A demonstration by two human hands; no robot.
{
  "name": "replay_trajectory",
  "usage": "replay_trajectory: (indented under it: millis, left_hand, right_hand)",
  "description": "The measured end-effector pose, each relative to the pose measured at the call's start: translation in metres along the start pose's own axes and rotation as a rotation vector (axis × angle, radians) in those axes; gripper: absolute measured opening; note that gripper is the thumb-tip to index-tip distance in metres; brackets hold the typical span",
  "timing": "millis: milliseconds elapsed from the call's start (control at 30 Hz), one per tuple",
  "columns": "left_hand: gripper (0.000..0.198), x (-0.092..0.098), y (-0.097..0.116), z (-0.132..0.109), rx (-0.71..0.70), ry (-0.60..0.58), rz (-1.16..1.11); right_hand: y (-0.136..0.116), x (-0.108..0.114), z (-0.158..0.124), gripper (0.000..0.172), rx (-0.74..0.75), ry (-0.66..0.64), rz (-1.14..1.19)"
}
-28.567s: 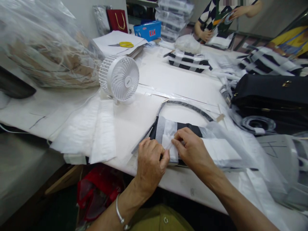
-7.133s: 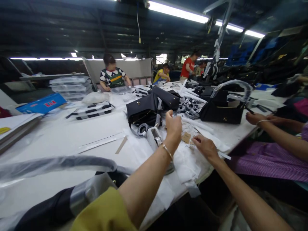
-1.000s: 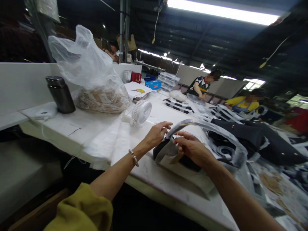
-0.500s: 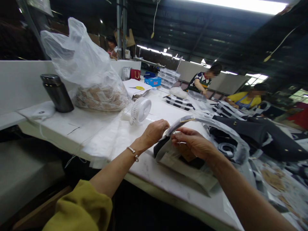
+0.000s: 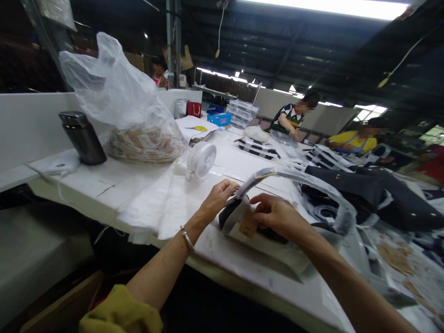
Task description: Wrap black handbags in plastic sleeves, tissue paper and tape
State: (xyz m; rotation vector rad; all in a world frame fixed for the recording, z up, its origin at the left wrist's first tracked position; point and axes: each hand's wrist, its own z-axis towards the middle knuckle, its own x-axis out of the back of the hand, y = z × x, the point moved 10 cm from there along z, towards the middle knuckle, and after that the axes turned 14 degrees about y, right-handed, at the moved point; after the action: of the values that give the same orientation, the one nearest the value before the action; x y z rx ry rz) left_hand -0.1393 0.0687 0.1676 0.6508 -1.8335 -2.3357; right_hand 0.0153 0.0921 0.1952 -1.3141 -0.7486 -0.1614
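A handbag (image 5: pixel 270 254) with a pale lining and dark outer side sits tilted at the table's front edge. Its arched handle (image 5: pixel 305 178) is wrapped in clear plastic. At the left base of that handle, my left hand (image 5: pixel 218 199) is closed, thumb and fingers pinched against the bag's edge. A brown cardboard hang tag (image 5: pixel 248 225) hangs over the bag's opening. My right hand (image 5: pixel 277 215) is bent over the opening, its thumb and forefinger together at the tag's edge. Any cord between the two hands is too small to make out.
Left on the white table (image 5: pixel 121 185) are a dark flask (image 5: pixel 83 138), a clear plastic bag (image 5: pixel 145 138) of brown tags and a small white fan (image 5: pixel 201 159). Yellow scissors (image 5: pixel 199 128) lie behind. More dark bags (image 5: pixel 374 194) crowd the right. Two people work across the table.
My right hand has moved off the handle's base, and the hang tag now shows in front of the bag's opening. My left hand has shifted slightly down and left, staying beside the handle's base.
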Motion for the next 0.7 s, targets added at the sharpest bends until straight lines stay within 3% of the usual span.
replay_trajectory:
  millis: [233, 367, 500, 600, 700]
  left_hand:
    - [0.033, -0.002, -0.018, -0.001, 0.198, 0.058, -0.368]
    - [0.033, -0.004, -0.013, 0.001, 0.151, 0.100, -0.445]
    - [0.033, -0.005, -0.009, 0.007, 0.148, 0.097, -0.460]
    - [0.033, -0.003, -0.007, 0.012, 0.130, 0.118, -0.496]
    - [0.035, -0.001, -0.007, 0.015, 0.122, 0.150, -0.533]
  right_hand:
    - [0.018, -0.023, -0.017, 0.007, -0.271, -0.066, 0.114]
    - [0.018, -0.033, -0.023, 0.013, -0.329, -0.118, 0.114]
    - [0.017, -0.020, -0.019, 0.011, -0.342, -0.128, 0.185]
    - [0.013, -0.018, -0.019, 0.019, -0.373, -0.176, 0.392]
    - [0.006, -0.033, -0.024, 0.025, -0.419, -0.234, 0.633]
